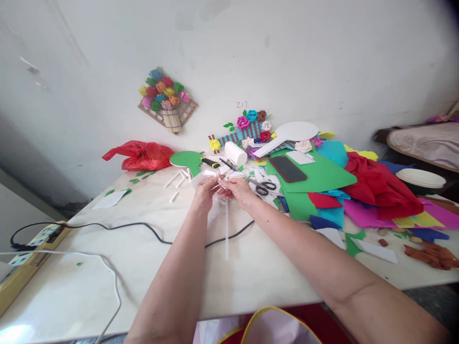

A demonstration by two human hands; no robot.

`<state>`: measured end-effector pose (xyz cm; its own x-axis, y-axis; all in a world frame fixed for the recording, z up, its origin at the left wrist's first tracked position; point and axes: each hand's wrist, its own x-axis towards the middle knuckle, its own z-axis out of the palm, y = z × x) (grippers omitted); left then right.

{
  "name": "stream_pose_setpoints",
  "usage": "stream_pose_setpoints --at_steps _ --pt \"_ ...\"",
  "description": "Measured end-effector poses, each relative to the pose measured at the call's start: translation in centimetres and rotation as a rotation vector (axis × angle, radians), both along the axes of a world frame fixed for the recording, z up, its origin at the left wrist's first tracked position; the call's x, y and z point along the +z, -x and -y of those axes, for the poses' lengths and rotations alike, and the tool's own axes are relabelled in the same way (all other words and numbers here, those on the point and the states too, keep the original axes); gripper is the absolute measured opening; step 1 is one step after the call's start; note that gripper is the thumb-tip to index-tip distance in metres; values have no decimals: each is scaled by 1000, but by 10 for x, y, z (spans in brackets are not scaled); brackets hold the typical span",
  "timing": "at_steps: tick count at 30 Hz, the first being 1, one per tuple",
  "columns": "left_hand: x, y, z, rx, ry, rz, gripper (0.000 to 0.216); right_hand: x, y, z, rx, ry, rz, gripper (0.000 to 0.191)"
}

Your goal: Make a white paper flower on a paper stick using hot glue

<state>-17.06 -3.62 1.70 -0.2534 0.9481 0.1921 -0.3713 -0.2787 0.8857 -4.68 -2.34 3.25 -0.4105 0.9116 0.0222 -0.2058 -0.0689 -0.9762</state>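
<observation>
My left hand (207, 188) and my right hand (236, 188) meet above the middle of the table, fingertips pinched together on a small white piece of paper (220, 182). The fingers cover most of it. A narrow whitish strip (226, 234) runs down below the hands; whether it hangs from them or lies on the table I cannot tell. Several white rolled paper sticks (182, 177) lie left of my left hand, with a short one (174, 197) nearer. Black-handled scissors (264, 188) rest just beyond my right wrist. A black and yellow cutter (210, 163) lies behind the hands.
A phone (288, 168) lies on green sheets (330, 177), beside heaped coloured paper (383, 186). A white roll (235, 153) and paper flowers stand at the wall. A red plastic bag (147, 155) sits back left. A black cable (132, 223) crosses toward a power strip (36, 258).
</observation>
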Motion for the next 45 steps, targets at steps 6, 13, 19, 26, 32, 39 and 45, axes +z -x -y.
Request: stream_pose_setpoints --at_steps 6,13,19,26,32,39,45 --pt "7 -2 5 37 -4 -18 12 1 2 3 -41 -45 49 23" --pt "10 -1 8 -43 -12 10 20 -1 3 2 -76 -54 83 23" --pt "1 2 1 58 18 -87 24 -6 4 -1 -51 -86 85 22" --pt "4 5 2 104 53 0 20 1 -2 0 10 40 22 38" --pt "0 8 -1 94 65 -1 19 6 -5 1 85 7 97 32" --pt "0 6 0 86 58 -43 18 4 -3 2 138 -54 165 26" --pt "3 6 2 39 -56 -2 20 5 -4 0 25 -59 96 29"
